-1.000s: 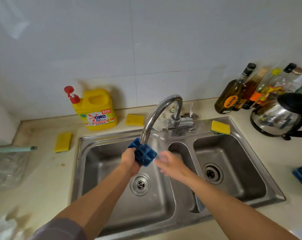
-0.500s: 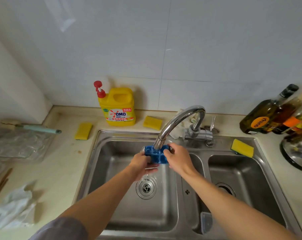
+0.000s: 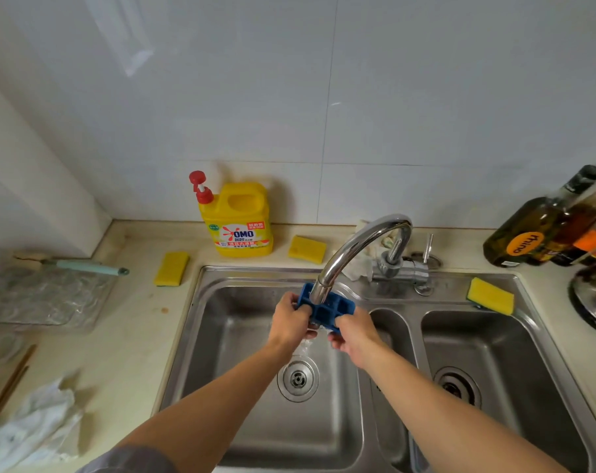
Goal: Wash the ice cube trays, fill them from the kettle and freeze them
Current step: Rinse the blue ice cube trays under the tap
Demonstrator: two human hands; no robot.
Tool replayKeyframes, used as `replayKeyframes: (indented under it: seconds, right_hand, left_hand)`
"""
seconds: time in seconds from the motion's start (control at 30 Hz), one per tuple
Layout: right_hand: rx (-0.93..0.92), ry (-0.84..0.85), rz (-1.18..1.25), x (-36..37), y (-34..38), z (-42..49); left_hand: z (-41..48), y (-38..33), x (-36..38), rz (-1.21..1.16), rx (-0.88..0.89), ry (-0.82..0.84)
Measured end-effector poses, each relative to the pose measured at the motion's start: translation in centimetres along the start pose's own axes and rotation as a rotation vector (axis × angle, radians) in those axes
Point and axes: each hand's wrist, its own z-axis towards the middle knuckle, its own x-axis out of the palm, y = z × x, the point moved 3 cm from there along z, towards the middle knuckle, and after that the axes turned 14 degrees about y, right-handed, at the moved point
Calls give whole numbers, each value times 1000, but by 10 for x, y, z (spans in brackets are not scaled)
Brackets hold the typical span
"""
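Note:
A small blue ice cube tray point(image 3: 327, 308) is held under the spout of the chrome faucet point(image 3: 358, 247), over the left basin of the steel double sink point(image 3: 255, 278). My left hand point(image 3: 289, 319) grips its left end and my right hand point(image 3: 354, 331) grips its right end from below. Water runs off the tray toward the drain point(image 3: 298, 378). The steel kettle point(image 3: 593, 302) shows only in part at the right edge.
A yellow OMO detergent jug point(image 3: 236, 220) stands behind the sink. Yellow sponges lie at the back left point(image 3: 171, 269), at the back middle point(image 3: 306, 249) and on the sink rim point(image 3: 490, 297). Oil bottles point(image 3: 542, 230) stand at right. A glass tray point(image 3: 47, 295) and a crumpled cloth point(image 3: 33, 428) lie at left.
My right hand has come onto the tray, so both hands hold it under the spout. The view has swung left, so the kettle has slid to the right edge.

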Motion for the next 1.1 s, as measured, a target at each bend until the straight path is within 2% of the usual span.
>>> replayKeyframes:
  seconds: [0.13,0.27,0.33,0.43,0.47,0.57,0.63,0.73,0.9,1.0,1.1]
  right_hand:
    - [-55,99,63,17,4,2]
    - [-25,-1,100,8,0,6]
    - [-30,-28,23,10,0,6]
    - [-87,53,-97,23,2,2]
    - [-108,52,-107,22,3,2]
    - [-97,-70,-57,9,5,7]
    - [-104,-98,-95,5,6,8]
    - [-142,5,-170,12,11,4]
    - [-112,-119,-102,-1,7,5]
    - [-128,-19,-212,10,6,2]
    - [-213,-49,-196,12,16,-2]
  left_hand:
    - [-3,0,-20,-51,-29,-65]
    - [-6,4,-15,-67,-77,91]
    - [-7,5,-14,-67,-66,97]
    - [-5,9,-23,-161,-129,6]
    - [-5,10,-24,-172,-160,24]
    - [-8,14,-13,-119,-218,215]
    - [-9,16,-9,-112,-235,264]
    - [-3,17,-16,-84,-239,160]
    - [-5,13,-6,-50,-202,232]
    - [-2,13,-14,-101,-207,107]
    - [-2,14,-19,-204,-223,106]
